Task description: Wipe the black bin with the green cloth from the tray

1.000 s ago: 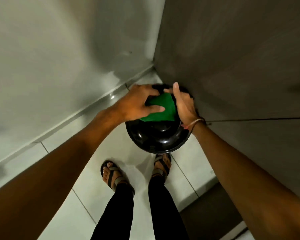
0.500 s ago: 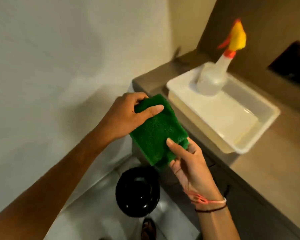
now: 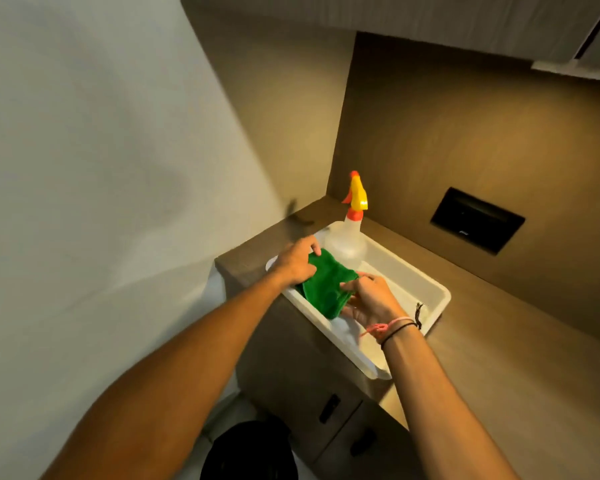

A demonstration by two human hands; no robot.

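Note:
The folded green cloth [image 3: 323,287] is held over the near left part of the white tray [image 3: 426,278], low inside its rim. My left hand [image 3: 297,259] grips the cloth's far left corner. My right hand [image 3: 368,299] pinches its near right edge; cords are tied around that wrist. The black bin [image 3: 250,452] stands on the floor below, at the bottom edge of the view, well under both arms and partly cut off.
A clear spray bottle [image 3: 347,237] with a yellow and orange trigger head stands in the tray's far corner. The tray rests on a brown counter [image 3: 499,341] above cabinet doors with dark handles. A black wall panel [image 3: 477,225] sits to the right. A white wall runs along the left.
Both hands lifted the green cloth off the bin, carried it up past the counter edge and now hold it down inside the tray. The view swung up from the floor.

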